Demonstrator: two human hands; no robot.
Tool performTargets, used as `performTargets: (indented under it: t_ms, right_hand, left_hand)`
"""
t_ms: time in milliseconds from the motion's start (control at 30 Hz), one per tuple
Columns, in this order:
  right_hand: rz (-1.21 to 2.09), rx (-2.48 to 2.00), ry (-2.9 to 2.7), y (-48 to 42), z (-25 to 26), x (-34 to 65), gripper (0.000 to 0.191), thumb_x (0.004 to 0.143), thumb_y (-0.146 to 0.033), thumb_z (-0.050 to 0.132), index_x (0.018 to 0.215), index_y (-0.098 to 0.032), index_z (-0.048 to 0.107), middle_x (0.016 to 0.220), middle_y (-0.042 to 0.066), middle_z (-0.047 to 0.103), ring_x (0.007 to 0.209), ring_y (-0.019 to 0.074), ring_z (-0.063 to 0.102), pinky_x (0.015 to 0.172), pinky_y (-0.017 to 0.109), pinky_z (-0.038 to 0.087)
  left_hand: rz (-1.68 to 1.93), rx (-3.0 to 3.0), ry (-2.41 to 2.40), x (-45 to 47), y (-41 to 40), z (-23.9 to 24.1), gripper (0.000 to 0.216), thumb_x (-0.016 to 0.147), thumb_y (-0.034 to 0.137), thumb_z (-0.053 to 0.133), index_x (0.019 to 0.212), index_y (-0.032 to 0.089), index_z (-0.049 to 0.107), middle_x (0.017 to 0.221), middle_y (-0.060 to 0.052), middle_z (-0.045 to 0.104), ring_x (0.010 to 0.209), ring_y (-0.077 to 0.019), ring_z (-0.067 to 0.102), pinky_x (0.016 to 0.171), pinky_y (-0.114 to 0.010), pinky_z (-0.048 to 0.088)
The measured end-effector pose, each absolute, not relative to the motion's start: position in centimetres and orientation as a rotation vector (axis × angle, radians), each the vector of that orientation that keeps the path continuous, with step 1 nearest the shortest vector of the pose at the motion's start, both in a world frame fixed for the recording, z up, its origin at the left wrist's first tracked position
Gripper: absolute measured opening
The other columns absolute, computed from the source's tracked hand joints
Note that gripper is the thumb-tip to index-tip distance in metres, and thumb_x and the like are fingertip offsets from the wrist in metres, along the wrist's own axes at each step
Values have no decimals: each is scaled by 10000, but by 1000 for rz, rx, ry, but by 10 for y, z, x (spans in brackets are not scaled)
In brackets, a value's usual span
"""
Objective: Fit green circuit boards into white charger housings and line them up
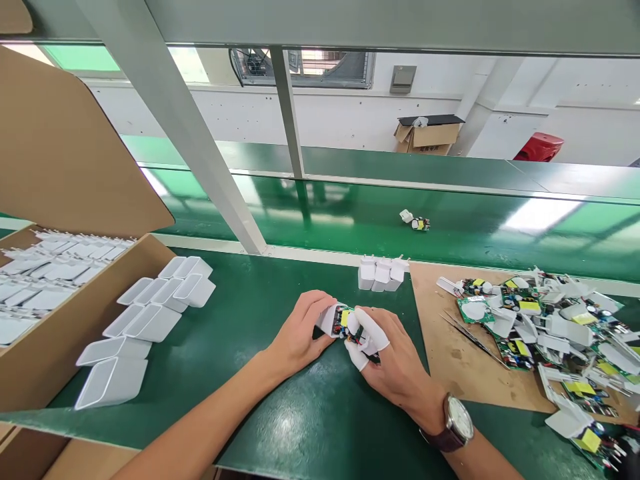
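Note:
My left hand [304,333] is closed around a white plastic housing [327,321], holding it above the green bench. A small circuit board [343,323] with a yellow block and black parts sits at the housing's open side, pinched by my right hand [397,357]. White finger cots [373,329] cover the right thumb and index finger, and they hide part of the board. How deep the board is in the housing I cannot tell. Beyond my hands, a few white housings [383,274] with prongs stand side by side.
Several hollow white housings [113,381] line the left, beside a cardboard box [100,283] of white parts. Circuit boards [530,307] and white pieces pile up on brown cardboard [445,333] at right, near tweezers [475,340]. A slanted post [200,140] rises at the bench's back edge.

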State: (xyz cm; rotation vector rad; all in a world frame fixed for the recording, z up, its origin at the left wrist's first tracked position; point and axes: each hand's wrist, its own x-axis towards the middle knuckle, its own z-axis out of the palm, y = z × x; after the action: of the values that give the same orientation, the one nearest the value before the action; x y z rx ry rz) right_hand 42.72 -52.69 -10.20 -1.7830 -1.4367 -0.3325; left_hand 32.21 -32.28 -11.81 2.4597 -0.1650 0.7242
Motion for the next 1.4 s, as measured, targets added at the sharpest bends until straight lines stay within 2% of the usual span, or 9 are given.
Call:
performTargets:
  t_ms: [367, 633, 800, 900, 1000, 1067, 1133, 1267, 1400]
  right_hand:
    - [-351, -1818, -1444, -528, -103, 428, 732, 925, -83, 555, 1584, -224, 271, 1254, 146, 648, 1135, 307, 634, 957, 517, 576]
    - [-297, -1823, -1420, -529, -105, 428, 693, 935, -102, 572, 1561, -249, 313, 1263, 133, 650, 1125, 295, 641, 963, 513, 568]
    - [-306, -1843, -1435, -528, -110, 428, 675, 946, -125, 575, 1556, -239, 308, 1266, 138, 655, 1134, 305, 633, 967, 525, 558]
    - [-334, -1819, -1480, -528, -107, 429, 620, 947, -186, 625, 1513, -218, 374, 1227, 136, 676, 1089, 306, 641, 972, 538, 545]
    - [-267, -1750, -1493, -532, -103, 432, 510, 954, -280, 646, 1433, -227, 479, 1198, 120, 691, 1077, 304, 646, 967, 541, 541]
    - [-203, -1721, -1419, -534, -104, 436, 383, 988, -239, 585, 1369, -252, 549, 1186, 103, 694, 1099, 277, 650, 944, 491, 563]
    - [-176, -1714, -1354, -534, -109, 439, 335, 999, -175, 552, 1317, -269, 600, 1223, 96, 683, 1142, 251, 652, 951, 446, 579]
    - [-89, -1693, -1436, -528, -122, 439, 425, 989, -173, 589, 1398, -290, 574, 1348, 94, 648, 1232, 246, 647, 1025, 429, 579]
    - [-70, -1711, -1471, -524, -123, 435, 477, 1003, -147, 558, 1447, -319, 542, 1300, 74, 683, 1174, 224, 684, 988, 388, 606]
  left_hand:
    - [725, 2465, -157, 323, -327, -113, 538, 952, 249, 684, 1431, 258, 438, 1276, -139, 573, 1198, -293, 594, 995, -494, 568]
    - [710, 2464, -149, 322, -327, -113, 527, 952, 244, 685, 1422, 247, 446, 1281, -137, 560, 1200, -281, 578, 1002, -471, 563]
    - [733, 2478, -175, 323, -330, -113, 516, 950, 275, 691, 1412, 235, 465, 1271, -137, 605, 1193, -287, 579, 1017, -483, 535]
    - [663, 2466, -163, 321, -333, -112, 517, 930, 308, 716, 1391, 227, 497, 1264, -132, 657, 1146, -291, 586, 1026, -519, 508]
    - [427, 2287, -130, 320, -335, -111, 561, 896, 332, 752, 1399, 223, 531, 1267, -124, 682, 1127, -271, 614, 1003, -472, 538]
    - [259, 2098, -102, 320, -334, -111, 484, 918, 351, 722, 1366, 229, 588, 1261, -112, 697, 1139, -256, 650, 1012, -433, 547]
    - [176, 1892, -57, 320, -332, -111, 408, 955, 384, 675, 1324, 217, 634, 1303, -122, 689, 1190, -261, 666, 1058, -422, 531]
    - [157, 1608, 34, 320, -332, -112, 569, 965, 435, 670, 1465, 209, 519, 1432, -161, 623, 1332, -293, 606, 1154, -466, 468]
    - [132, 1552, 61, 317, -335, -111, 669, 1026, 432, 573, 1613, 270, 295, 1546, -141, 533, 1436, -286, 515, 1215, -512, 398]
